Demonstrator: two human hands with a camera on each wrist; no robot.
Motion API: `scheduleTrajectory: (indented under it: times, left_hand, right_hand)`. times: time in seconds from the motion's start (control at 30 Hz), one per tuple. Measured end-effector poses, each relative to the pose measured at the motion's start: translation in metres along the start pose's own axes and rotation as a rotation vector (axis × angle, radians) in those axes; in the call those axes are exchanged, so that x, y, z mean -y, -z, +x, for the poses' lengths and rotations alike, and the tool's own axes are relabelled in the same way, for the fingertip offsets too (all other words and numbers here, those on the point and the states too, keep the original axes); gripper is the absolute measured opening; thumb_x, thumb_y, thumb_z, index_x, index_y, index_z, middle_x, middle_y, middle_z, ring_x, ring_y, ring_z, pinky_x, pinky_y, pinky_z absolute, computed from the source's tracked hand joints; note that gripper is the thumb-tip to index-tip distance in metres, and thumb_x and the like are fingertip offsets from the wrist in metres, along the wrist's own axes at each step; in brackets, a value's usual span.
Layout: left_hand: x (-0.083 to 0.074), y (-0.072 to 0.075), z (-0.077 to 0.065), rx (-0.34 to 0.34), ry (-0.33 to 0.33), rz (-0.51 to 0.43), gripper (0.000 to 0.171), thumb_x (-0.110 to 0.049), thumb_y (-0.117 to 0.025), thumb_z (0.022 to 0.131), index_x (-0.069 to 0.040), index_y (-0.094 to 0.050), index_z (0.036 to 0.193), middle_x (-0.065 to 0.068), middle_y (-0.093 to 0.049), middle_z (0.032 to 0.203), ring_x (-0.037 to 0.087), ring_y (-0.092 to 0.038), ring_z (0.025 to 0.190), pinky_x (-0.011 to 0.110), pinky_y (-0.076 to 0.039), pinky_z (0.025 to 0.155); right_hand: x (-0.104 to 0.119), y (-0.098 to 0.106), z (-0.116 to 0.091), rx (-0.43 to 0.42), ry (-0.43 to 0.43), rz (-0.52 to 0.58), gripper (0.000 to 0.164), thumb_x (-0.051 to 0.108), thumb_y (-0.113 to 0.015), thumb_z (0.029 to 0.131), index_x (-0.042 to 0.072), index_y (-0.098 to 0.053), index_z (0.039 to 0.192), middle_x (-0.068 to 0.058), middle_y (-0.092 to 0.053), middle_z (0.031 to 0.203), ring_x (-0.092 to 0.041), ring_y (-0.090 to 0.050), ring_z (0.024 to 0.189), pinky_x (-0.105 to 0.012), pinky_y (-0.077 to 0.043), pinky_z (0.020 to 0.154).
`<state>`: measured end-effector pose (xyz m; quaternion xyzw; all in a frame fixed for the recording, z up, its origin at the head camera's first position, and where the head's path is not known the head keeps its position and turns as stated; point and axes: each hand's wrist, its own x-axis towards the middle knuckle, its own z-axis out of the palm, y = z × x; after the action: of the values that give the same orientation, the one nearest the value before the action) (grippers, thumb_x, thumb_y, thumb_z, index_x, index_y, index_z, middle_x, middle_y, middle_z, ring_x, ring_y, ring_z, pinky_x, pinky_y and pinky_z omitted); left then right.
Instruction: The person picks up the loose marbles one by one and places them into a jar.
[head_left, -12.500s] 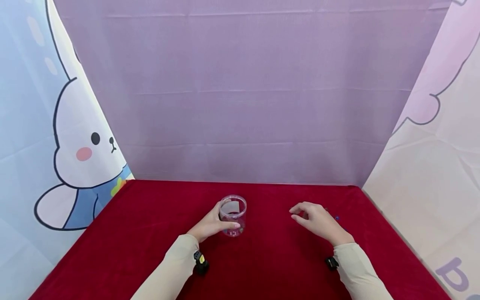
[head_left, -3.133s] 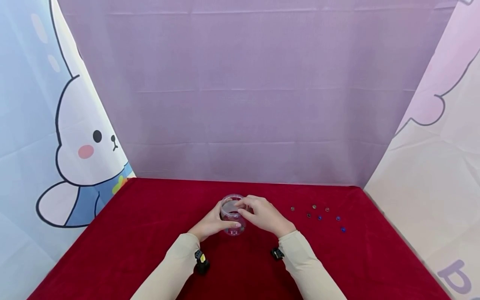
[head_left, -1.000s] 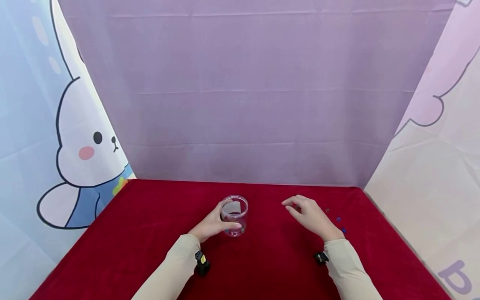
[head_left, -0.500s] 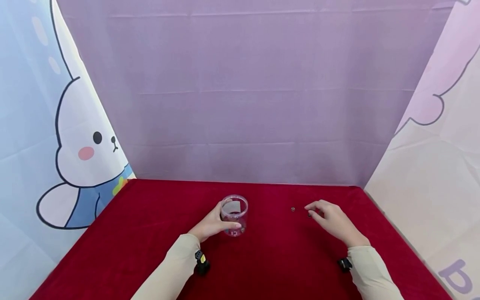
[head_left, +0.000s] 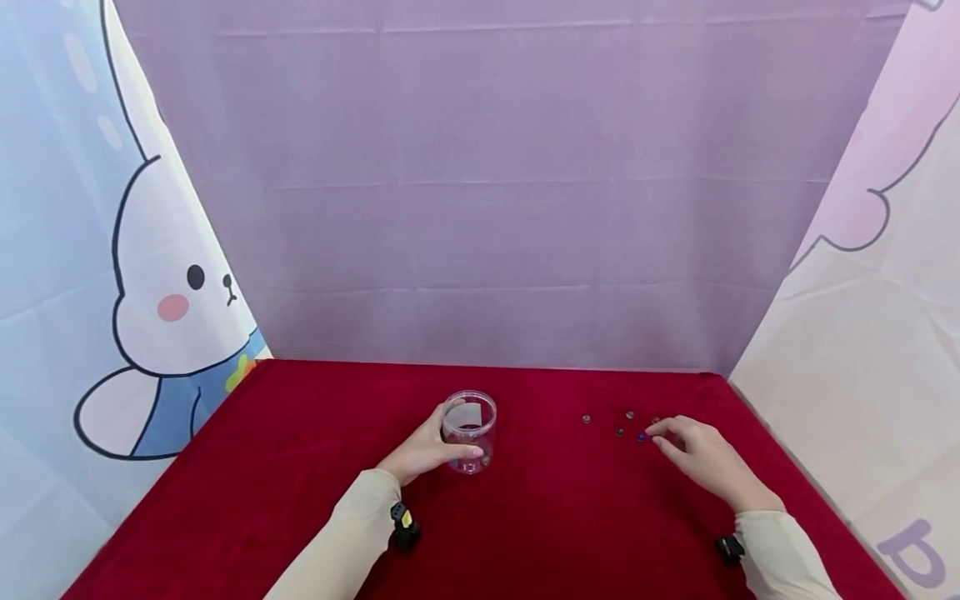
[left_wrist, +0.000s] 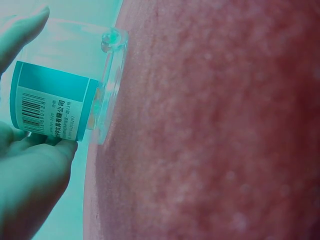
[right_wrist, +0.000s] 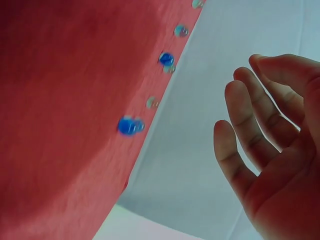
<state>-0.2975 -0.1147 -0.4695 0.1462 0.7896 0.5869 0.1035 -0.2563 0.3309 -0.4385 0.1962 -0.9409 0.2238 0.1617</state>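
My left hand (head_left: 427, 446) grips a clear plastic jar (head_left: 480, 437) that stands upright with its mouth uncovered. Its thumb lies across the near side. In the left wrist view a paper label (left_wrist: 50, 107) with a barcode wraps the jar, and a glass marble (left_wrist: 111, 40) shows inside near the base. My right hand (head_left: 708, 458) hovers over the scattered marbles, its fingers bent and nothing between them in the right wrist view. Close by its fingertips in the head view is a blue marble (head_left: 641, 437); clear marbles (head_left: 619, 432) lie to its left. The hand hides some others.
A red cloth (head_left: 540, 517) covers the table. A lilac curtain (head_left: 487, 208) closes off the back, with a rabbit-print cloth (head_left: 180, 308) at left and a pale printed cloth (head_left: 862, 375) at right. In the right wrist view, several marbles (right_wrist: 166, 59) lie in a loose group.
About three seconds ago my right hand was at the jar's mouth. Over the last second it has moved rightward above the marbles, uncovering those on the left. My left hand and the jar stay put.
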Motion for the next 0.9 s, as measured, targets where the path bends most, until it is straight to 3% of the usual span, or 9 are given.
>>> scheduleTrajectory:
  times: [0.2,0.4,0.63,0.9]
  left_hand:
    - [0.001,0.0,0.001,-0.002,0.002,0.0,0.09,-0.029,-0.084,0.083,-0.022,-0.03,0.155,0.009,-0.043,0.146,0.028,-0.04,0.133,0.055,-0.039,0.106]
    - [0.001,-0.001,0.0,0.002,0.008,-0.006,0.09,-0.028,-0.083,0.085,-0.021,-0.028,0.156,0.009,-0.041,0.148,0.028,-0.039,0.134,0.055,-0.04,0.106]
    - [0.002,-0.001,0.0,0.003,0.007,-0.002,0.09,-0.027,-0.082,0.086,-0.019,-0.026,0.156,0.009,-0.041,0.148,0.03,-0.038,0.135,0.055,-0.041,0.105]
    - [0.002,-0.001,0.001,0.001,0.001,-0.008,0.091,-0.028,-0.083,0.085,-0.019,-0.027,0.156,0.009,-0.042,0.147,0.029,-0.039,0.134,0.055,-0.041,0.105]
  right_hand:
    - [-0.011,0.01,-0.008,0.032,-0.067,-0.035,0.015,0.008,-0.071,0.091,0.012,-0.074,0.106,-0.004,-0.069,0.106,-0.017,-0.058,0.084,-0.037,-0.051,0.071]
    - [-0.019,0.014,-0.013,0.08,-0.115,-0.046,0.016,0.01,-0.072,0.091,0.009,-0.074,0.107,-0.003,-0.069,0.103,-0.022,-0.062,0.089,-0.042,-0.053,0.072]
    - [-0.027,0.019,-0.014,0.159,-0.165,-0.059,0.02,0.01,-0.074,0.089,0.006,-0.074,0.108,-0.01,-0.07,0.105,-0.035,-0.064,0.098,-0.054,-0.054,0.074]
    - [-0.03,0.02,-0.013,0.237,-0.25,-0.085,0.02,0.012,-0.072,0.089,0.007,-0.074,0.108,-0.01,-0.07,0.104,-0.036,-0.064,0.1,-0.062,-0.05,0.074]
